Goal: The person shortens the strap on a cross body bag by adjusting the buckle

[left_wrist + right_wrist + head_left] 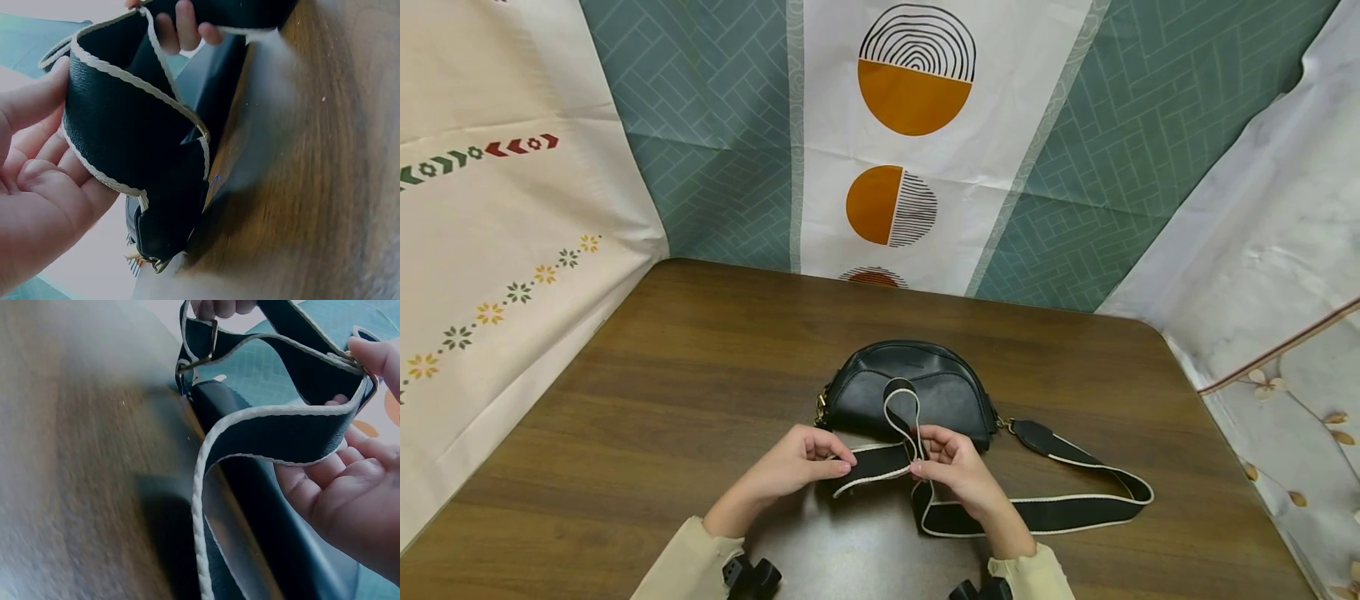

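Your sleeves: pale cream sleeves, with black devices at both wrists.
Your left hand: the left hand has thumb and fingers nearly together, pinching a flat stretch of the strap.
Your right hand: the right hand also pinches the strap, thumb against fingers, beside a metal slider.
Strap: black with off-white edging; a narrow loop stands up between your hands in front of the bag, and the rest runs right, lying on the tabletop in a long bend that returns to the bag's right end.
Bag: the black half-round bag rests on the table just beyond your hands, near the middle of its width, with gold-toned hardware at its left end.
Tabletop: your table is brown, with wood grain running across it; a whitish sheen lies between your forearms, and the far corners are rounded.
Left of you: a cream cloth with chevrons in green and red above a slanting row of small flowers.
Right of you: a pale cloth with a brown stripe, blossoms and leaves.
Beyond the table: a teal hanging, brick-patterned, its white band carrying circles part orange, part black-lined.
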### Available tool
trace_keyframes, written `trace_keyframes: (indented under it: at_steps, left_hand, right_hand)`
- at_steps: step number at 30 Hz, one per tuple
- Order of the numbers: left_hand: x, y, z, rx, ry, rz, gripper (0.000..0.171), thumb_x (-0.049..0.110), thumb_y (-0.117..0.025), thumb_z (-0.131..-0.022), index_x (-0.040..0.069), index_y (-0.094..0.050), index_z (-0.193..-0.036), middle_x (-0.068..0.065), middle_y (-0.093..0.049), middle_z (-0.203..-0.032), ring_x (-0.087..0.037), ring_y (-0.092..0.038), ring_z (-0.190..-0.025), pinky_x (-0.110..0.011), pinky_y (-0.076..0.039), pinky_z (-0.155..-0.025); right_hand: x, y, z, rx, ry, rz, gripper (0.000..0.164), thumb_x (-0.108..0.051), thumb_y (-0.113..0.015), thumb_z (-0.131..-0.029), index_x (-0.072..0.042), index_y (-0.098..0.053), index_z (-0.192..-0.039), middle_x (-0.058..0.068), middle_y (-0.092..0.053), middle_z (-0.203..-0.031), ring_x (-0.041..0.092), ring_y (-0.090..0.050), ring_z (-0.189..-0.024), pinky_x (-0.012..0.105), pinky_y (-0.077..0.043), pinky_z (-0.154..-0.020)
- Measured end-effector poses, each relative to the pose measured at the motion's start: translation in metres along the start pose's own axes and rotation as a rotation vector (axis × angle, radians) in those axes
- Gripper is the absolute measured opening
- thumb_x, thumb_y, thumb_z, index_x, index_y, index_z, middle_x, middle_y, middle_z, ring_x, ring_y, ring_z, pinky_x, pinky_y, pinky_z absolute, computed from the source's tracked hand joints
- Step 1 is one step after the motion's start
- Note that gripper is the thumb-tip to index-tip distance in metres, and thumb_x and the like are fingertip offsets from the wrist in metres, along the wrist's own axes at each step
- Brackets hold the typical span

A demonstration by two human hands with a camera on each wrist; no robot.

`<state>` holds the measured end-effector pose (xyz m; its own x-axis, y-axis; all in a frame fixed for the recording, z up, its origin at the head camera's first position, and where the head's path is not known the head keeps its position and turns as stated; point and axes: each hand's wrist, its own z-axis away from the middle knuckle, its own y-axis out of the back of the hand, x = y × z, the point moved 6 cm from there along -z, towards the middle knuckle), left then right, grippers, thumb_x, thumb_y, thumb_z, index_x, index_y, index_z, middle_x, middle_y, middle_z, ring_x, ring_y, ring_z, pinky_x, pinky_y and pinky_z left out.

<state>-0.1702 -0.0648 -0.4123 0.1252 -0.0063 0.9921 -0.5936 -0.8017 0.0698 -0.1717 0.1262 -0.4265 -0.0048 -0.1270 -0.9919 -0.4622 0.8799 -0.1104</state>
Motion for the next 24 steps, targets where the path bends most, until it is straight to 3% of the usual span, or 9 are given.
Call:
trace_keyframes:
  at_steps: [4, 7, 14, 24]
  left_hand:
    - [-0.001, 0.003, 0.000, -0.004, 0.001, -0.010, 0.016, -0.003, -0.059, -0.081, -0.017, -0.059, -0.087, -0.021, -0.062, -0.081, -0.004, -0.055, -0.067, -0.019, -0.045, -0.060]
    - [-0.002, 0.005, 0.000, -0.005, 0.016, -0.011, 0.015, -0.004, -0.059, -0.081, -0.017, -0.059, -0.088, -0.023, -0.062, -0.082, -0.004, -0.055, -0.067, -0.019, -0.045, -0.061]
    - [-0.004, 0.010, 0.001, -0.005, 0.044, -0.014, 0.017, -0.001, -0.061, -0.080, -0.017, -0.060, -0.088, -0.015, -0.064, -0.081, -0.004, -0.056, -0.068, -0.020, -0.045, -0.062]
    - [-0.004, 0.023, 0.005, 0.016, 0.015, -0.001, 0.018, -0.003, -0.061, -0.080, -0.019, -0.059, -0.087, 0.004, -0.062, -0.073, -0.003, -0.053, -0.063, -0.018, -0.045, -0.058]
  right_hand:
    - [-0.001, 0.001, 0.002, -0.009, -0.025, 0.062, 0.050, 0.005, -0.060, -0.076, 0.026, -0.035, -0.113, 0.006, -0.056, -0.084, 0.007, -0.057, -0.070, 0.021, -0.048, -0.063]
    - [-0.001, 0.000, 0.003, -0.011, -0.028, 0.103, 0.050, 0.005, -0.062, -0.075, 0.026, -0.037, -0.113, 0.007, -0.056, -0.084, 0.007, -0.057, -0.069, 0.021, -0.048, -0.063]
    - [-0.003, 0.002, 0.004, 0.003, -0.008, 0.151, 0.048, 0.004, -0.064, -0.074, 0.024, -0.040, -0.110, 0.008, -0.057, -0.085, 0.007, -0.057, -0.071, 0.021, -0.047, -0.061]
    - [-0.005, 0.008, 0.006, 0.020, -0.001, 0.191, 0.046, 0.003, -0.065, -0.074, 0.023, -0.043, -0.109, 0.007, -0.058, -0.084, 0.007, -0.055, -0.068, 0.020, -0.046, -0.059]
